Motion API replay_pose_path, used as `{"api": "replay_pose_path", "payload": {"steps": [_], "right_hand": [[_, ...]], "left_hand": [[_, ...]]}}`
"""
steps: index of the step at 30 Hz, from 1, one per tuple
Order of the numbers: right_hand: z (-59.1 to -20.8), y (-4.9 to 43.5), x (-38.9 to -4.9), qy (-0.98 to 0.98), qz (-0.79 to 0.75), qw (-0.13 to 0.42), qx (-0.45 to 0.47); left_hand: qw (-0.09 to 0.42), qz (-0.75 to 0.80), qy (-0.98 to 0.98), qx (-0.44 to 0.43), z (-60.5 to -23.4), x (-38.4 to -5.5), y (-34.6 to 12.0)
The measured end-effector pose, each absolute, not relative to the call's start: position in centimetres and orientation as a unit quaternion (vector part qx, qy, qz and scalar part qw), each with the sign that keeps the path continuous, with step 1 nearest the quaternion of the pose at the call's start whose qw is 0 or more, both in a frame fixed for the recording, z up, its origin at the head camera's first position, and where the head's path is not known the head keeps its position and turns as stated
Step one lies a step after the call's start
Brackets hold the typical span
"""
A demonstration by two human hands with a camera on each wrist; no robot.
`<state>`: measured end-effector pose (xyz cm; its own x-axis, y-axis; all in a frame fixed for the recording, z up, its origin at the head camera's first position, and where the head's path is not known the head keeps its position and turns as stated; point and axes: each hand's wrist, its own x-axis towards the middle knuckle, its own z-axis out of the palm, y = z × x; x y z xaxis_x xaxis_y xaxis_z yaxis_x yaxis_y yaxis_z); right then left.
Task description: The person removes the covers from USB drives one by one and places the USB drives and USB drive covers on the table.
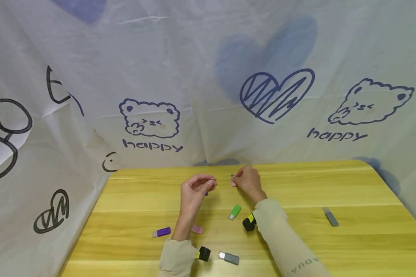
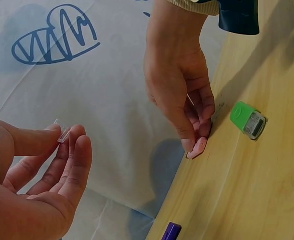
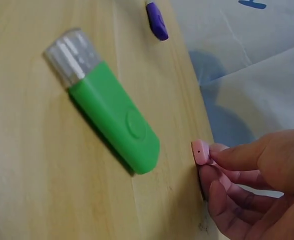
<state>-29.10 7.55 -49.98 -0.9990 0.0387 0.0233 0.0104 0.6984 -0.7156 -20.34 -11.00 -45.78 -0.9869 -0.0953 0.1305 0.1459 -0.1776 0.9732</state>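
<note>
Left hand (image 1: 193, 192): fingers pinch small clear plastic cap (image 2: 63, 135), raised. Right hand (image 1: 251, 182): fingers grip pink oblong USB stick (image 3: 201, 153) near far edge of yellowish wood-grain counter (image 1: 291, 184). Green oblong USB stick (image 1: 235, 211) lies closer to the person; slim grey USB stick (image 1: 331, 218) well apart, right.

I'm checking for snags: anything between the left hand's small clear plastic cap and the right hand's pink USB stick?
Nothing visible: in the head view, only open space separates the cap from the pink stick.
</note>
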Motion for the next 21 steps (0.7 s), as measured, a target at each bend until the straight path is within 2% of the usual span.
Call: {"api": "replay_pose_path", "payload": {"steps": [6, 12, 21], "right_hand": [[-50.0, 7.7, -28.9, -0.924, 0.381, 0.028, -0.003], [-48.3, 8.8, -27.8, -0.914, 0.405, 0.019, 0.003], [-46.1, 11.0, -23.7, -0.885, 0.463, 0.02, 0.036]], "left_hand": [[0.079, -0.769, -0.633, -0.025, -45.8, -20.3, -10.8], [0.08, -0.771, -0.631, -0.025, -46.1, -20.4, -10.7], [0.076, -0.761, -0.644, -0.019, -46.7, -20.6, -10.8]]}}
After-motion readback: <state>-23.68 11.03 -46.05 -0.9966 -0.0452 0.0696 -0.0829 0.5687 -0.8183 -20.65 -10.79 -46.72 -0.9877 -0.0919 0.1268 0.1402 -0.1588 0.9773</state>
